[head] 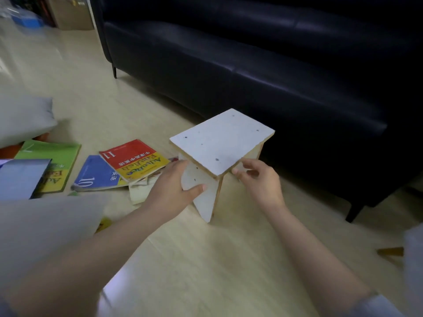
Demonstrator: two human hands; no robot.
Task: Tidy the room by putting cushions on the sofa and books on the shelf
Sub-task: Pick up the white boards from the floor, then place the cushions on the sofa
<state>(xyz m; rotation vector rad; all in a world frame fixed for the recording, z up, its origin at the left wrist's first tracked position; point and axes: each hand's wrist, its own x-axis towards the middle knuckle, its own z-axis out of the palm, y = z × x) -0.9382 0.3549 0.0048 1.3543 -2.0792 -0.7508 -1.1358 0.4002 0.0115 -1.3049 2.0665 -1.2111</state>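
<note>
- Left hand (171, 186) grips the shelf (219, 140) by its side panel; right hand (258, 179) pinches its top edge.
- Books (132, 161) and cushions (23, 120) lie on the floor (206, 259); none shows on the sofa (251, 65), so all is left to do.

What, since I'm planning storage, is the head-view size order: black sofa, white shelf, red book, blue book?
1. black sofa
2. white shelf
3. red book and blue book look alike; blue is partly covered, so unranked.

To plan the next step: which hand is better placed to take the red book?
Left. The left hand is beside the red book; the right hand is beyond the shelf.
</note>
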